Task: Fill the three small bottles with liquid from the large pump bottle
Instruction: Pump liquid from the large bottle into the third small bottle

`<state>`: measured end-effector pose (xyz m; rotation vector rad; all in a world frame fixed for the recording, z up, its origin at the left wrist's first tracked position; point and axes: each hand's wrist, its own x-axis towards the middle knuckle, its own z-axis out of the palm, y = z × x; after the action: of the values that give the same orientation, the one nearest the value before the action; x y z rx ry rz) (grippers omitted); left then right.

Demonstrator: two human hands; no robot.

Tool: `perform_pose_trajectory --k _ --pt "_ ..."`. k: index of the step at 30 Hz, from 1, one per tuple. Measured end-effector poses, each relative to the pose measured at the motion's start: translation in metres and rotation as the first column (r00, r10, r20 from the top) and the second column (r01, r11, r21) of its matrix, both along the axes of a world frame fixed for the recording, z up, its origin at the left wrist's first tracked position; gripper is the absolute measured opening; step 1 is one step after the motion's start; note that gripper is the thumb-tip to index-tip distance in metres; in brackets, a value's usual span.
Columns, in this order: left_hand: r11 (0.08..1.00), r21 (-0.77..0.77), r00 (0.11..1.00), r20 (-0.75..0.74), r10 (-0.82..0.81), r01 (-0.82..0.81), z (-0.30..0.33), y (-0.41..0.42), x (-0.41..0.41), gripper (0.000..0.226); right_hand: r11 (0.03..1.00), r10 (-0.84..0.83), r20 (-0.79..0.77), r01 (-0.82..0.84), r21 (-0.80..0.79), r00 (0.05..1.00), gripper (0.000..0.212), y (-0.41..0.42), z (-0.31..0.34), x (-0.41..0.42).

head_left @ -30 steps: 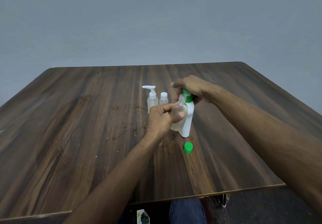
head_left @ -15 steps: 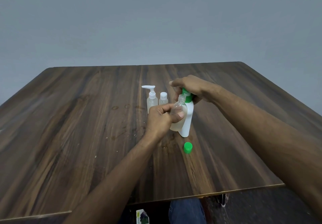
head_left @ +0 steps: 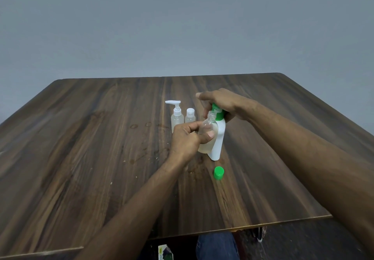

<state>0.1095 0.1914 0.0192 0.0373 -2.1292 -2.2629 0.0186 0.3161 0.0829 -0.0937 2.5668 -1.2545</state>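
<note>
The large white pump bottle (head_left: 219, 138) with a green pump head stands mid-table. My right hand (head_left: 220, 102) covers and presses on its pump head. My left hand (head_left: 187, 139) grips a clear small bottle (head_left: 208, 127), uncapped and tilted, its mouth just under the pump's nozzle; pale yellowish liquid fills its lower part. Its green cap (head_left: 218, 173) lies on the table in front. Two other small bottles stand behind my left hand: one with a white pump top (head_left: 177, 116) and one with a white cap (head_left: 190, 116).
The dark wooden table (head_left: 81, 158) has small wet spots (head_left: 141, 126) left of the bottles and in front of them. Its near edge runs across the bottom; a knee in blue jeans (head_left: 216, 245) shows below it.
Almost nothing: both hands hold their places, my right hand shifting very slightly on the pump head. The small bottle stays under the nozzle.
</note>
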Motion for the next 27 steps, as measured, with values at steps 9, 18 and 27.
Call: perform_pose_trajectory --k 9,18,27 --pt "1.0 -0.008 1.0 -0.006 -0.005 0.005 0.0021 -0.0002 0.0017 0.023 0.998 -0.004 -0.063 0.008 0.065 0.998 0.029 -0.0019 -0.0035 -0.0002" --pt "1.0 -0.02 1.0 -0.004 -0.001 0.001 0.0019 -0.0003 0.0015 0.02 0.999 -0.007 -0.024 0.008 0.043 1.0 0.035 -0.0008 -0.001 -0.001" --pt "1.0 -0.013 1.0 -0.005 -0.002 0.002 0.0028 0.0001 0.0025 0.021 0.999 -0.009 -0.029 0.01 0.037 1.0 0.039 -0.0007 -0.0013 -0.0006"
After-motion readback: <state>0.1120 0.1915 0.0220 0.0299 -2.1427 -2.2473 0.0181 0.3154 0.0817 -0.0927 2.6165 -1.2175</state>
